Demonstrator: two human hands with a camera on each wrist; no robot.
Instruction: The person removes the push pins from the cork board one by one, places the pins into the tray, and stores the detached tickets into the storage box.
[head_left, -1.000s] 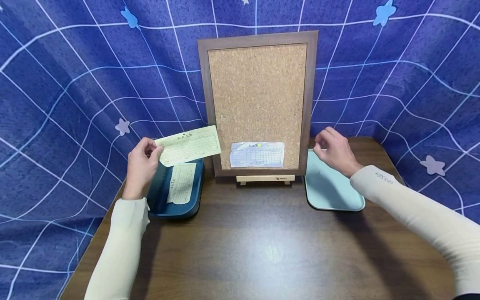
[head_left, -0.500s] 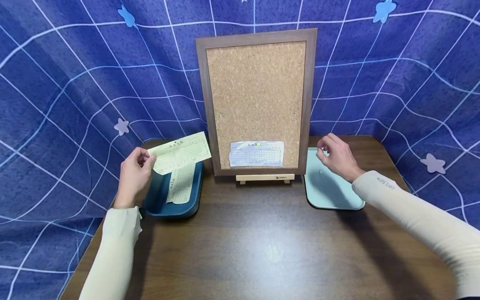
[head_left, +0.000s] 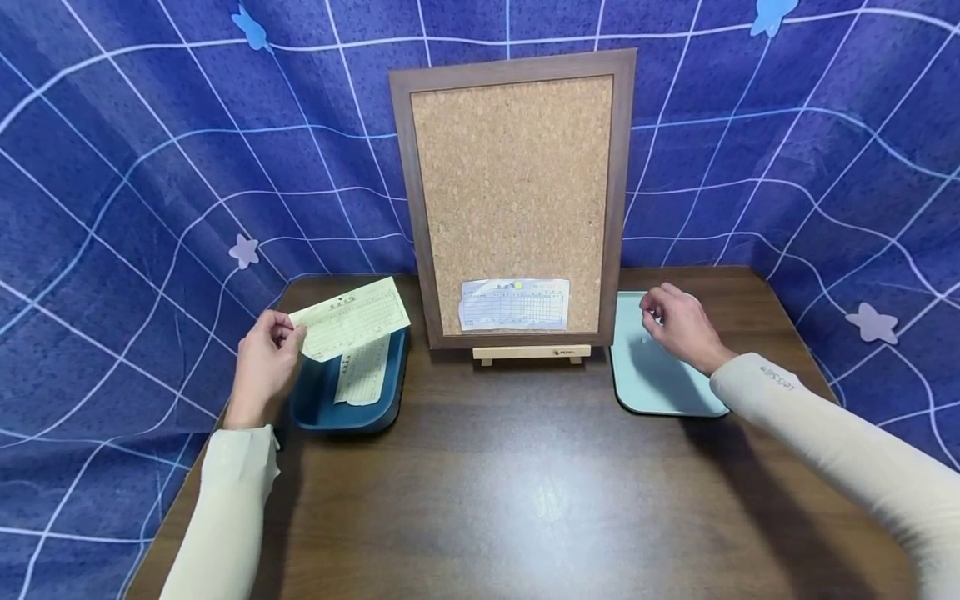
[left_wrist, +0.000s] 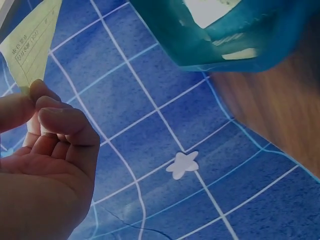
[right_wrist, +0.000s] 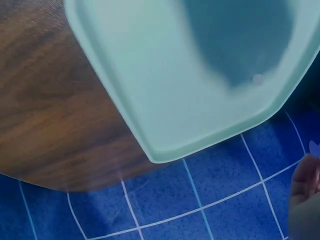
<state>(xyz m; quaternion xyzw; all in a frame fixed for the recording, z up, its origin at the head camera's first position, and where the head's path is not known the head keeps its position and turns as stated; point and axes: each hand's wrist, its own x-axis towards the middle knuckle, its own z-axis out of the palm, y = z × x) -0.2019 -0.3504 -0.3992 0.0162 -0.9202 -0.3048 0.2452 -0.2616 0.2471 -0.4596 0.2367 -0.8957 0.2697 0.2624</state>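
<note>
Pale-green rectangular paper slip [head_left: 352, 319], lower than a second ago, pinched in left hand [head_left: 266, 360]; cannot tell contents of curled right hand [head_left: 686, 329].

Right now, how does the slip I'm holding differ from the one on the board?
The held slip is pale yellow; the other slip is white with blue print. The held slip tilts; the other slip sits nearly level. Your left hand pinches the held slip; the other slip is on the board. Both are printed forms.
</note>
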